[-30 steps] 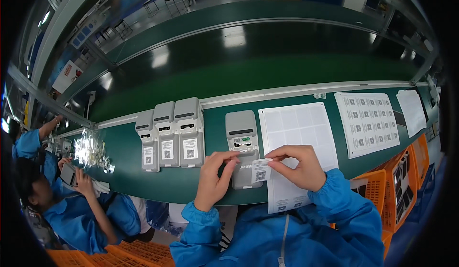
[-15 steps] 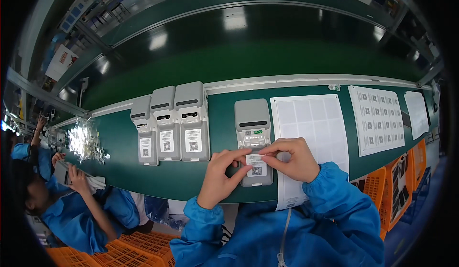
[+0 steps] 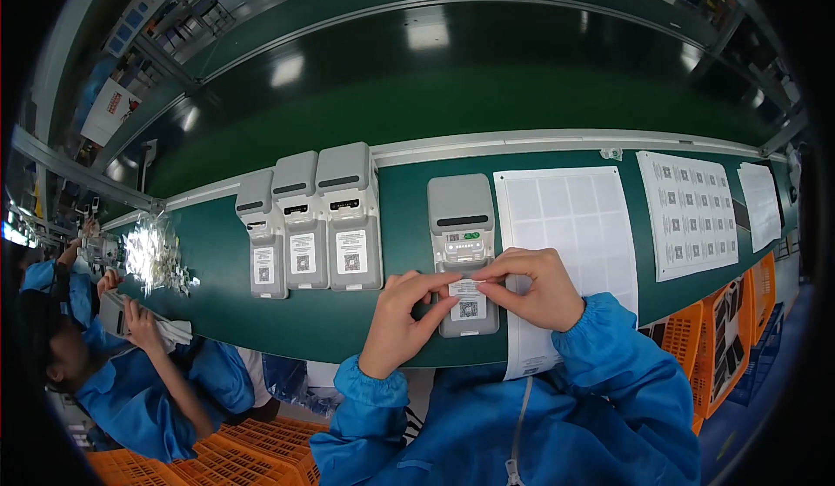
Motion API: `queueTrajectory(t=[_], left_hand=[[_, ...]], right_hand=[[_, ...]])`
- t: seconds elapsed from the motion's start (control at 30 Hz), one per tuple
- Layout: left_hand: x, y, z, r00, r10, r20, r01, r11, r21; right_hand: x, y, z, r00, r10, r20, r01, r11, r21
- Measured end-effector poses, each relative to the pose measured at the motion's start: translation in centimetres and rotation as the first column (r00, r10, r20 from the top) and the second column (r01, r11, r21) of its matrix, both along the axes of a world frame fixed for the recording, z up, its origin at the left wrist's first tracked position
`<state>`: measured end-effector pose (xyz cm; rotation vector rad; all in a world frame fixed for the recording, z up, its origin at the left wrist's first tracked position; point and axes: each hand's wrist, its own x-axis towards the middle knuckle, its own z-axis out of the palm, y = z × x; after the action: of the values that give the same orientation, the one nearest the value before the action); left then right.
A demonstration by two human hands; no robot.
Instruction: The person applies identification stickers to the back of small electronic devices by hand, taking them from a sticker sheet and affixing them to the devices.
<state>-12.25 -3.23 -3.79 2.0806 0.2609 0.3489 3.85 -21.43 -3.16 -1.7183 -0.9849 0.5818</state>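
A grey, handheld payment-terminal-like device [image 3: 461, 201] lies in front of me on the green bench. On its lower half sits a white label [image 3: 468, 305] with a square code. My left hand [image 3: 407, 316] has its index fingertip at the label's upper left corner and its thumb by the left side. At the upper right corner, my right hand [image 3: 535, 290] pinches the label's edge between thumb and index finger. The fingers cover part of the device's middle. Beside it on the right is a white label sheet [image 3: 570, 234], mostly blank, running partly under my right forearm.
Three similar labelled devices [image 3: 352, 173] stand in a row to the left. Beyond them lies a pile of clear plastic bags [image 3: 156, 255]. A sheet of printed labels [image 3: 687, 216] is at the right, above orange crates [image 3: 726, 338]. A co-worker in blue [image 3: 148, 399] holds a device at left.
Both hands stay at the label's upper edge with almost no movement. The whole view has shifted very slightly.
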Motion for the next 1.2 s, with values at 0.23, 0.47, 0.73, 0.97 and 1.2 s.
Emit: queueTrajectory(t=[0.23,0.47,0.73,0.97,1.2], left_hand=[[0.15,-0.18,0.37,1.000,0.025,-0.007,-0.025,1.000,-0.011],[0.14,-0.19,0.32,1.000,0.021,-0.014,-0.021,1.000,-0.014],[0.12,-0.15,0.33,1.000,0.019,-0.019,-0.020,1.000,-0.020],[0.07,-0.18,0.41,0.999,0.024,-0.023,-0.024,0.999,-0.023],[0.05,-0.16,0.33,0.999,0.020,-0.026,-0.021,1.000,-0.020]], right_hand=[[0.04,0.01,0.03,1.000,0.002,0.003,-0.002,1.000,0.009],[0.02,-0.03,-0.12,1.000,0.003,-0.003,-0.003,1.000,0.015],[0.05,-0.01,-0.21,1.000,0.011,0.010,-0.011,1.000,0.012],[0.10,-0.02,-0.29,1.000,0.018,0.021,-0.018,1.000,0.015],[0.10,0.00,-0.29,0.999,0.019,0.029,-0.020,0.999,0.027]])
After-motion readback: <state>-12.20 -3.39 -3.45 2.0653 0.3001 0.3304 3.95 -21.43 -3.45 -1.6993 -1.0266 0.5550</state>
